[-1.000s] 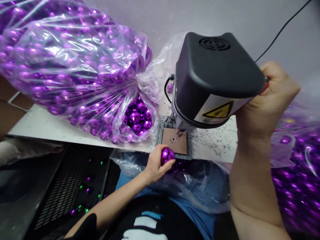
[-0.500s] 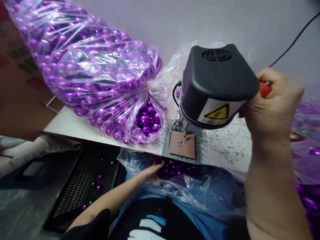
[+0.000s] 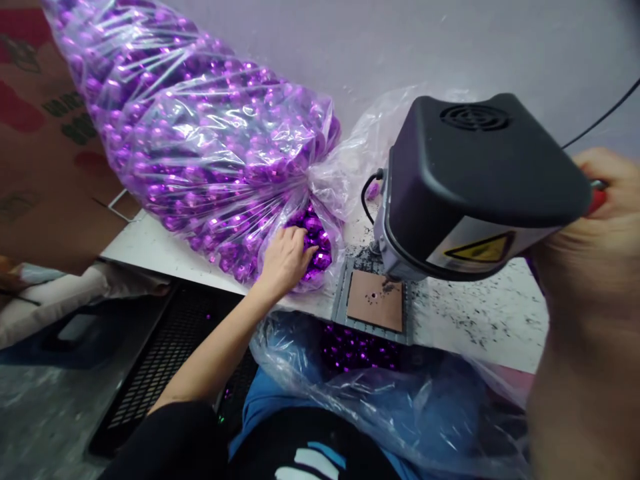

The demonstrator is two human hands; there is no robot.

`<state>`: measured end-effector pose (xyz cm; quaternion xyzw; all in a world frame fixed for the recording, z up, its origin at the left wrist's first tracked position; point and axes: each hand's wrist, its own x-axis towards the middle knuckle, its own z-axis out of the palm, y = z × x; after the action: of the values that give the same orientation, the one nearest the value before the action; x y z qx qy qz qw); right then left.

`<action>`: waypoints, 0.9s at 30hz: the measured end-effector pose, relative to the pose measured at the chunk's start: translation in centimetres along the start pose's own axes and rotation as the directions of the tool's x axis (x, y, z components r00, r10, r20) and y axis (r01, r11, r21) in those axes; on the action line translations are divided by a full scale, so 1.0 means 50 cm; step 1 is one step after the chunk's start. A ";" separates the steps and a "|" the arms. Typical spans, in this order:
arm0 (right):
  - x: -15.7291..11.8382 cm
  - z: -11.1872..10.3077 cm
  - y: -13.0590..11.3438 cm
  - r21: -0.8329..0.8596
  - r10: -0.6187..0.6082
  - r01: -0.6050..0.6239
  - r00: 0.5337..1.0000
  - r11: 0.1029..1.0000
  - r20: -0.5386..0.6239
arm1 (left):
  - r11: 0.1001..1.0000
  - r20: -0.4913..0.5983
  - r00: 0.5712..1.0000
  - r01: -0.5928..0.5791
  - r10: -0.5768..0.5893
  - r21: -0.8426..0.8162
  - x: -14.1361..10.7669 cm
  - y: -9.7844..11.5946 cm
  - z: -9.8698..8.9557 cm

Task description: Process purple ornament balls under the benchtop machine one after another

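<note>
My left hand [image 3: 287, 257] is at the mouth of a clear plastic bag [image 3: 210, 133] full of shiny purple faceted balls [image 3: 320, 250]. Its thumb stands apart from the bent fingers, and some fingertips are hidden against the balls. My right hand [image 3: 605, 207] is wrapped round the red handle [image 3: 597, 199] of a black-topped machine [image 3: 490, 173] with a yellow warning label. Below the machine head, a square brown plate [image 3: 375, 310] with a small hole lies on a grey slotted base [image 3: 341, 310], dark shavings scattered over it.
Dark shavings litter the white table [image 3: 480, 320]. An open plastic bag [image 3: 400, 400] with purple balls inside lies across my lap. A black crate [image 3: 145, 373] stands below on the left, near a cardboard box [image 3: 50, 180]. Another person's leg [image 3: 75, 293] shows there.
My left hand has moved up from the lap bag to the mouth of the bag on the table. My right hand stays on the handle. The view has shifted slightly.
</note>
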<state>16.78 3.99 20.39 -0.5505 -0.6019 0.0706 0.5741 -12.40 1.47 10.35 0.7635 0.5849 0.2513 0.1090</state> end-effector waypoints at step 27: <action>0.009 -0.004 -0.001 0.014 0.023 -0.024 0.998 1.000 0.057 | 0.210 0.474 0.855 0.513 -0.210 -0.832 -0.061 0.050 0.173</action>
<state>17.03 4.21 20.76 -0.5511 -0.6108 0.0974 0.5601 -6.48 -1.05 3.36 0.4165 0.4680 0.4086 0.6637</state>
